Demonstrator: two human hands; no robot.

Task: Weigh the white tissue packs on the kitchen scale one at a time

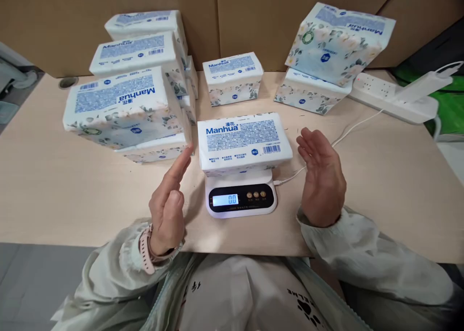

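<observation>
A white and blue tissue pack [246, 142] lies on a small white digital scale [241, 195], whose lit display reads 0.0. To the left of the pack, my left hand [170, 203] is upright with straight fingers, apart from it and holding nothing. On the other side my right hand [322, 179] is open too, palm turned toward the pack, with a gap between them. The pack covers the weighing plate of the scale.
Stacked tissue packs [119, 104] stand at the left, one more pack [234, 79] behind the scale, and two stacked packs [335, 46] at the back right. A white cable runs from the scale toward a power strip [395, 96]. Cardboard [253, 21] stands along the back.
</observation>
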